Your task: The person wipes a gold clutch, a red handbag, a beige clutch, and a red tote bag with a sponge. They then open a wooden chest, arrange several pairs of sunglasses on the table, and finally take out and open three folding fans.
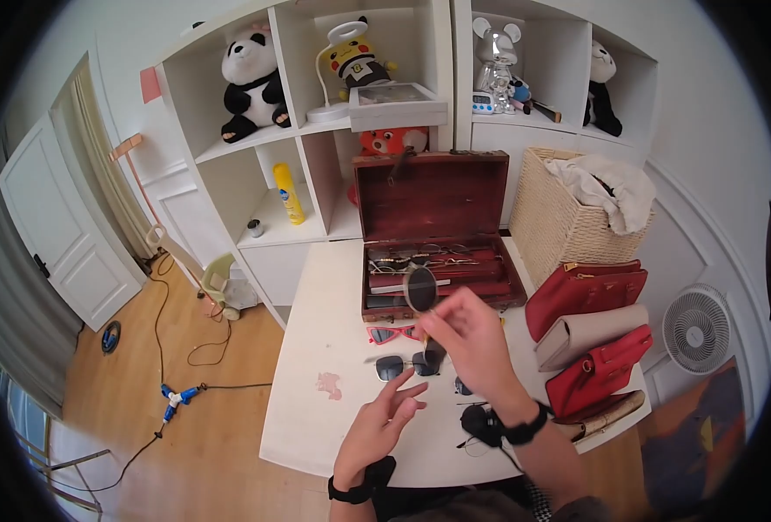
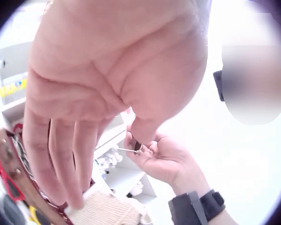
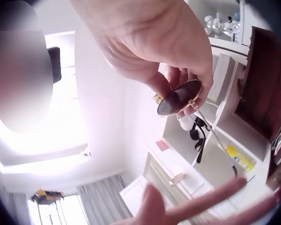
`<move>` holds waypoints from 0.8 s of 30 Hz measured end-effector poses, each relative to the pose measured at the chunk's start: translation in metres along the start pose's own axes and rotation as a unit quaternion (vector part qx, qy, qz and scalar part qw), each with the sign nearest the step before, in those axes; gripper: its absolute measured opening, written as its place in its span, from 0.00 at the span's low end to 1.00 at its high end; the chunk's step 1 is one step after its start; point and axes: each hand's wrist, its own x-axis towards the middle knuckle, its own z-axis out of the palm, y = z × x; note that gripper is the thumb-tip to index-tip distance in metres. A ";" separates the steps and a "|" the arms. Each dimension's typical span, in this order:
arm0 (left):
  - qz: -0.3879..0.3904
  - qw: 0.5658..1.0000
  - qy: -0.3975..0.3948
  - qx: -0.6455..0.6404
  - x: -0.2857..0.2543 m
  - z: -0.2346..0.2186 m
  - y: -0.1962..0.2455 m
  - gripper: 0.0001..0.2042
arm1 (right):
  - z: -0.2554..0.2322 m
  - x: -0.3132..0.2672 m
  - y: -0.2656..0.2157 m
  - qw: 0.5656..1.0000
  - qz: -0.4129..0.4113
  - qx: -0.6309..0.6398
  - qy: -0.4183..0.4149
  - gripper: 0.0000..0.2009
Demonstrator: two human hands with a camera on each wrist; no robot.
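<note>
My right hand (image 1: 468, 344) pinches a pair of round, dark-lensed sunglasses (image 1: 420, 289) with a thin gold frame, raised above the table in front of a dark red wooden box (image 1: 431, 196). One lens and a thin temple arm stretching outward show in the right wrist view. My left hand (image 1: 377, 426) is lower and to the left, fingers extended and holding nothing. Just beyond its fingertips lie dark square sunglasses (image 1: 392, 368) on the white table (image 1: 303, 431). Red-framed sunglasses (image 1: 384, 336) lie in front of the box, whose lid stands up over several pairs of glasses.
Red handbags (image 1: 587, 296) and a pale bag (image 1: 590, 337) line the table's right side. Behind them stands a wicker basket (image 1: 568, 204) with white cloth. More black sunglasses (image 1: 481, 422) lie near my right wrist. White shelves with plush toys rise behind the table.
</note>
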 end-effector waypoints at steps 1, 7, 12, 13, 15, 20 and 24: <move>0.025 0.991 0.019 -0.134 -0.001 0.005 0.003 0.23 | -0.001 -0.016 -0.006 0.997 0.035 0.062 0.002 0.06; -0.039 0.984 0.005 -0.173 -0.009 0.032 -0.001 0.16 | -0.015 -0.087 0.008 0.960 0.193 0.201 0.017 0.06; -0.065 0.995 0.073 -0.018 -0.016 0.031 0.012 0.10 | -0.037 -0.113 0.017 0.973 0.165 0.161 0.004 0.15; -0.069 0.995 0.074 -0.018 -0.017 0.031 0.016 0.10 | -0.039 -0.115 0.012 0.966 0.185 0.177 0.023 0.17; 0.002 0.958 0.166 0.233 -0.018 0.029 0.022 0.07 | -0.046 -0.119 0.013 0.965 0.183 0.185 0.013 0.15; 0.002 0.944 0.205 0.260 -0.013 0.027 0.016 0.07 | -0.048 -0.130 0.018 0.976 0.201 0.068 -0.039 0.11; 0.060 0.923 0.265 0.274 -0.008 0.027 0.019 0.07 | -0.049 -0.125 0.024 0.986 0.140 0.052 0.077 0.10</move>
